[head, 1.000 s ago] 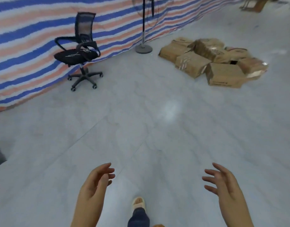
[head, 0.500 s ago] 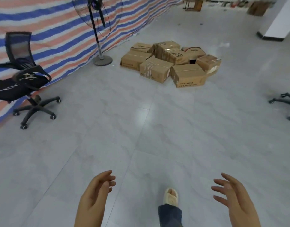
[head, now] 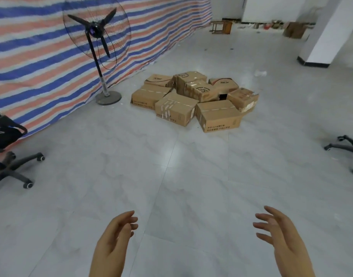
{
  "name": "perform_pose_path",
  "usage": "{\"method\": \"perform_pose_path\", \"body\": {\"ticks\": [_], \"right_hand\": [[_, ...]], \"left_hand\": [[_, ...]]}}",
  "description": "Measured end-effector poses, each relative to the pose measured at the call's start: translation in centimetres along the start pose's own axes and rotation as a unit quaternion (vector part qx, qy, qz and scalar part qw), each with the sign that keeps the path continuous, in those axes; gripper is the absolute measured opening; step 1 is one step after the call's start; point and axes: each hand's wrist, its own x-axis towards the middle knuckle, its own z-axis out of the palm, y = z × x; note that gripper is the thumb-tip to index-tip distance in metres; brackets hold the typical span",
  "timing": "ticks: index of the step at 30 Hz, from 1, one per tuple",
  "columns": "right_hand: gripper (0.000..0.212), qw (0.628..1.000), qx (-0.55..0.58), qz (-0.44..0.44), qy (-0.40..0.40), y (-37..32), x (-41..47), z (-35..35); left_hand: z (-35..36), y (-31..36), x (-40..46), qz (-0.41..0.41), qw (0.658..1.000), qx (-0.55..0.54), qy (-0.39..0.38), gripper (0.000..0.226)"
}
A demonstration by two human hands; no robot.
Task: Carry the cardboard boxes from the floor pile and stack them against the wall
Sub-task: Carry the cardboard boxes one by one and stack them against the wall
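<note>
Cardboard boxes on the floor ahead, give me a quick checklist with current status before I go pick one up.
1. Left hand free: ok, fingers relaxed, holding nothing.
2. Right hand free: ok, also holding nothing.
3. Grey tiled floor between the hands and the pile of brown cardboard boxes: ok, bare.
4. Nearest taped brown box reachable: not ok, well ahead of both hands.
5. Black pedestal fan apart from the pile: ok, its base stands to the left.
6. Box weight: cannot tell.
</note>
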Motion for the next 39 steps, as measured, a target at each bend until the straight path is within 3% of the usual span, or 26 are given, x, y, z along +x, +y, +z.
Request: {"method": "perform_pose_path", "body": {"ticks": [11,22,28,39], "right_hand": [[0.031,0.996,-0.033,0.059,0.050,2.2,15.3,1.4],[0.027,0.992,-0.013,0.047,0.113,0.0,39.2,6.3],[0.026,0.990,-0.019,0.076,0.119,0.7,48.8,6.7],[0.026,0.994,-0.028,0.063,0.084,1.3,75.2,-1.0]], "left_hand": [[13.0,-0.5,15.1,-0.027,0.997,0.019,-0.071,0.032],[26.6,4.4,39.1,0.022,0.990,0.026,-0.136,0.028],[35.0,4.8,47.0,0.011,0.982,0.062,-0.176,0.032],[58.5,7.3,56.5,-0.004,0.993,0.048,-0.108,0.032]]}}
